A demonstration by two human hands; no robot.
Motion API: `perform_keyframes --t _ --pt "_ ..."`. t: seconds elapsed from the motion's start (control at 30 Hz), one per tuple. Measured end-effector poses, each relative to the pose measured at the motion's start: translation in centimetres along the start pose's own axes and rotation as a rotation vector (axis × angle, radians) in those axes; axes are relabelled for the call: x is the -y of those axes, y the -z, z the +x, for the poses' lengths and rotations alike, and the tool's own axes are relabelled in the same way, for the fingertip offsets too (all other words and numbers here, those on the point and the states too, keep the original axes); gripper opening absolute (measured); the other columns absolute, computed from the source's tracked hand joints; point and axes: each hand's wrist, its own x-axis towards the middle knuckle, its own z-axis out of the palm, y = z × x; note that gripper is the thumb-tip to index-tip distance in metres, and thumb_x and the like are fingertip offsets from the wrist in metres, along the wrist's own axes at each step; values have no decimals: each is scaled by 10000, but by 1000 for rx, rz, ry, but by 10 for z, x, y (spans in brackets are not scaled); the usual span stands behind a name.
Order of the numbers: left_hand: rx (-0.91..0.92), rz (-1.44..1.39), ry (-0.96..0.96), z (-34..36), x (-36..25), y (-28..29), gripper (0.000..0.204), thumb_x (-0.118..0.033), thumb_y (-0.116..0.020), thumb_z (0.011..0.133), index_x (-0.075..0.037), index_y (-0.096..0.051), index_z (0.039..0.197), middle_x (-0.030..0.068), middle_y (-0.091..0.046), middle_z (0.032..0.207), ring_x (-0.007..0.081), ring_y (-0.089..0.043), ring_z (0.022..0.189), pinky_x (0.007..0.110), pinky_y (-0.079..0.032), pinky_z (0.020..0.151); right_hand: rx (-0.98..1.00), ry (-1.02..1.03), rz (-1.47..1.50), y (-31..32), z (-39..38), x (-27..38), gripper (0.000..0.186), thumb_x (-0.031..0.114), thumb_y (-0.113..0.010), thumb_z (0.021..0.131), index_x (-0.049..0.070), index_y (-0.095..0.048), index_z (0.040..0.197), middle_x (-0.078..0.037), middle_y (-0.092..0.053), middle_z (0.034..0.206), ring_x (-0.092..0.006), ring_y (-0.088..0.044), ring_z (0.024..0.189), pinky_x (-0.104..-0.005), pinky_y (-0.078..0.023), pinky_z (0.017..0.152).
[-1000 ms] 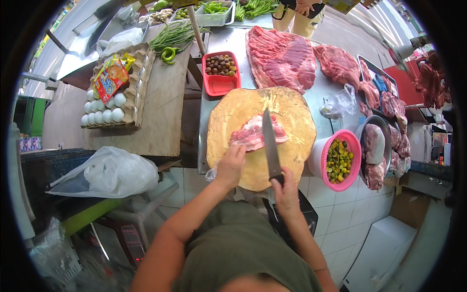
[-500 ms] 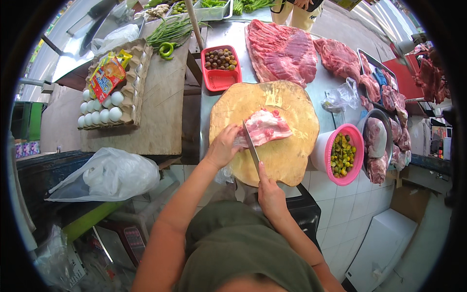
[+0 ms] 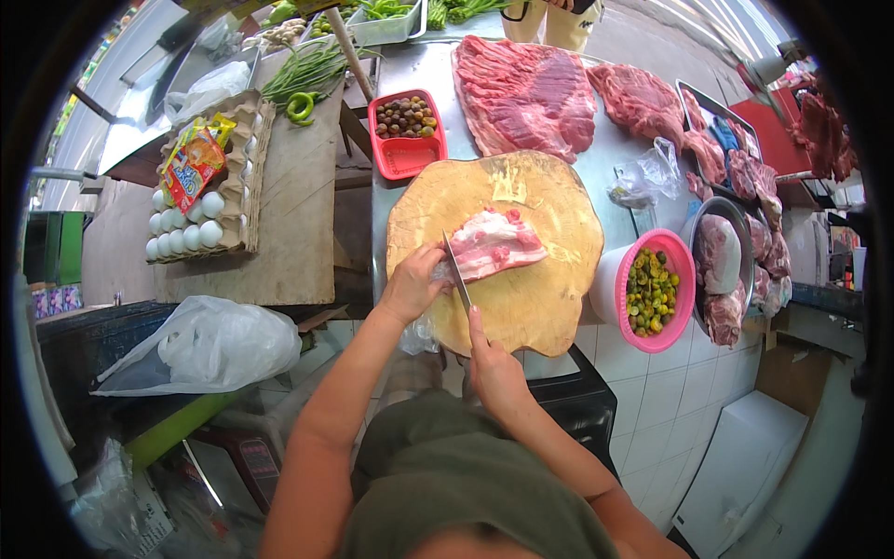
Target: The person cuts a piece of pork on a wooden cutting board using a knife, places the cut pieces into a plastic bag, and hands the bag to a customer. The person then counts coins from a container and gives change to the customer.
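Observation:
A strip of fatty pink pork (image 3: 498, 242) lies on a thick round wooden cutting board (image 3: 540, 307). My left hand (image 3: 414, 284) has its curled fingers pressed on the pork's left end. Gripped in my right hand (image 3: 494, 377), with the index finger stretched along its spine, is a long knife (image 3: 458, 278), whose blade crosses the meat just right of my left fingertips. Part of the meat is hidden under those fingers.
Around the board are large meat slabs (image 3: 521, 98), a pink bucket (image 3: 680, 279) of small fruits, a bowl of meat (image 3: 717, 252), a red tray (image 3: 405, 154), eggs (image 3: 186, 238) and a plastic bag (image 3: 196, 349). A person (image 3: 549, 23) stands across the counter.
The knife has moved left from above the pork's middle to its left end. My left hand has moved up and left onto that end, and my right hand has shifted left.

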Motion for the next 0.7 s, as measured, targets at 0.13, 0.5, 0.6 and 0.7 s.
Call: perform_keyframes --t 0.13,0.5,0.6,0.7 --pt "-29 15 -21 2 3 0 422 -18 -779 679 15 -609 1064 187 -622 1151 366 -597 1098 399 -505 919 -34 -1 3 -6 5 5 812 65 -564 876 108 -153 1575 -258 -601 797 -435 -634 655 -513 -529 613" --pt "-84 -16 -113 2 25 -6 293 -25 -734 726 28 -640 998 185 -653 1067 361 -634 1007 401 -518 860 -318 -1 50 -52 92 4 781 46 -555 867 146 -221 1566 -255 -587 727 -426 -633 643 -520 -509 585" --pt "-97 -20 -97 3 24 -8 270 -29 -723 738 27 -636 988 182 -651 1048 357 -634 993 401 -518 850 -331 -29 -38 -60 59 1 782 54 -560 870 167 -225 1568 -247 -593 733 -410 -636 632 -508 -512 571" --pt "-85 3 -50 -1 20 -8 250 -26 -716 737 21 -626 966 176 -644 1016 358 -630 975 401 -518 844 -284 -66 -86 -68 10 -1 783 55 -558 866 162 -229 1567 -238 -598 736 -395 -639 620 -500 -516 564"
